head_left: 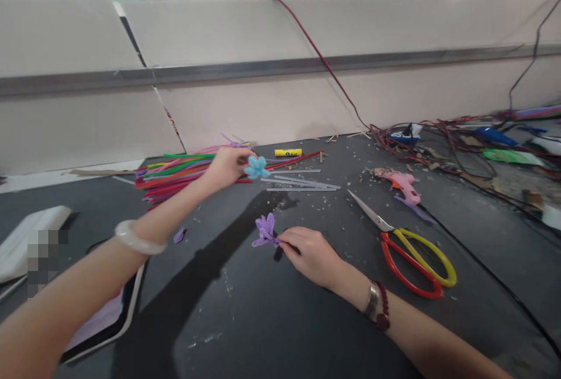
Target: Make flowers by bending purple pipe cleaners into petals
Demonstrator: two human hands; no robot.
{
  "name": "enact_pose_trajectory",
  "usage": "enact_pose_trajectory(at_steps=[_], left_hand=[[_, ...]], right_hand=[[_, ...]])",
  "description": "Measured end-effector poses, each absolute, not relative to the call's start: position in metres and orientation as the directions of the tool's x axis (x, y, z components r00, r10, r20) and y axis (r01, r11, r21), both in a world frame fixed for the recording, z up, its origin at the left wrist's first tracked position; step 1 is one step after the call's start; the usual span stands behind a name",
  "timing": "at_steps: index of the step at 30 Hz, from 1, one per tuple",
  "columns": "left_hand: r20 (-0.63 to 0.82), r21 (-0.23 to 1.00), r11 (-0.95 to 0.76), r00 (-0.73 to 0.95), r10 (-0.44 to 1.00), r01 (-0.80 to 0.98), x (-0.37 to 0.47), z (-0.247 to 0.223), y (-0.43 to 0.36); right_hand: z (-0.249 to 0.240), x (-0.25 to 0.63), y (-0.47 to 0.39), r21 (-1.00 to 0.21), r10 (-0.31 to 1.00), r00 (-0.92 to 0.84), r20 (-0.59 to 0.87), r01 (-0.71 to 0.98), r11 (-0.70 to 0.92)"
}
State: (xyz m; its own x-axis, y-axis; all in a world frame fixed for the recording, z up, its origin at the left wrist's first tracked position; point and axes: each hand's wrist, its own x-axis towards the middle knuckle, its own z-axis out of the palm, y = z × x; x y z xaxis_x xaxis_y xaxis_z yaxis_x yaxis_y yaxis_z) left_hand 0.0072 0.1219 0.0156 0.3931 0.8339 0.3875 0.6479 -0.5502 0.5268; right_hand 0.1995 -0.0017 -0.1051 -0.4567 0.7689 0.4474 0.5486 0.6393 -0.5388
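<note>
Here's the purple fuzzy flower [265, 229], just off the fingertips of the right hand [312, 254], its petals fanning up and to the left while thumb and forefinger pinch the narrow base, low over the dark tabletop [249, 320]. Beyond it, the blue flower [256, 167] sits right at the end of the left hand [228, 167], fingers closed on it from behind, raised over the table; the exact contact is hidden by the petals. Behind that wrist lies a bundle of colored fuzzy stems [160, 186], and to its right, several translucent sticks [302, 181] with a yellow tube [288, 152] just past them. Over on the right, scissors [387, 228] rest with blades together, tips toward the sticks, and a pink glue gun [407, 186] lies beyond. Left of the purple flower, well apart, a small purple piece [179, 235] lies alone, near a tablet [131, 309] partly covered by the left forearm.
</note>
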Motion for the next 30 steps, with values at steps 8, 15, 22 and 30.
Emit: enact_pose_trajectory(at_steps=[8, 15, 22, 30], left_hand=[[0.431, 0.462, -0.698, 0.549, 0.716, 0.547, 0.087, -0.026, 0.172], [0.372, 0.449, -0.745, 0.656, 0.657, 0.493, 0.120, -0.062, 0.204], [0.330, 0.513, -0.729, 0.680, 0.655, 0.453, 0.113, -0.083, 0.211], [0.322, 0.707, -0.500, 0.401, 0.858, 0.501, 0.035, -0.062, 0.168]], right_hand=[[-0.105, 0.200, 0.000, -0.452, 0.749, -0.475, 0.462, 0.600, 0.660], [-0.102, 0.199, 0.000, -0.446, 0.747, -0.467, 0.474, 0.604, 0.660], [-0.100, 0.198, 0.000, -0.466, 0.741, -0.462, 0.488, 0.579, 0.669], [-0.093, 0.198, 0.000, -0.494, 0.756, -0.287, 0.589, 0.612, 0.617]])
